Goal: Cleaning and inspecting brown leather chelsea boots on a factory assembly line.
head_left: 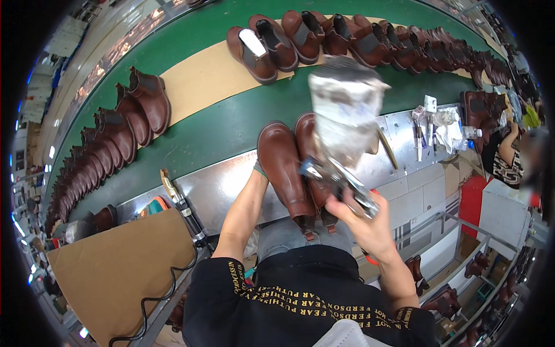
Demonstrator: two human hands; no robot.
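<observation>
Side by side, a pair of brown leather ankle boots point(282, 165) lies over the bench edge and my lap, toes pointing away. My left hand point(258, 175) reaches beneath them from the left and holds them up; its fingers are hidden behind the near boot. Above the right boot, my right hand point(370, 222) is closed around what looks like a metal spray gun point(347, 191) with a blue part at its front. A white and dark, container-like shape point(347, 107) is smeared by motion just beyond the gun and covers part of the right boot.
A green bench point(202, 136) carries rows of brown boots point(139, 104) at left and far right. A brown cardboard sheet point(124, 272) and a black cord point(147, 301) are at left. Small tools and bottles point(445, 118) stand at right; another person point(509, 150) is beyond.
</observation>
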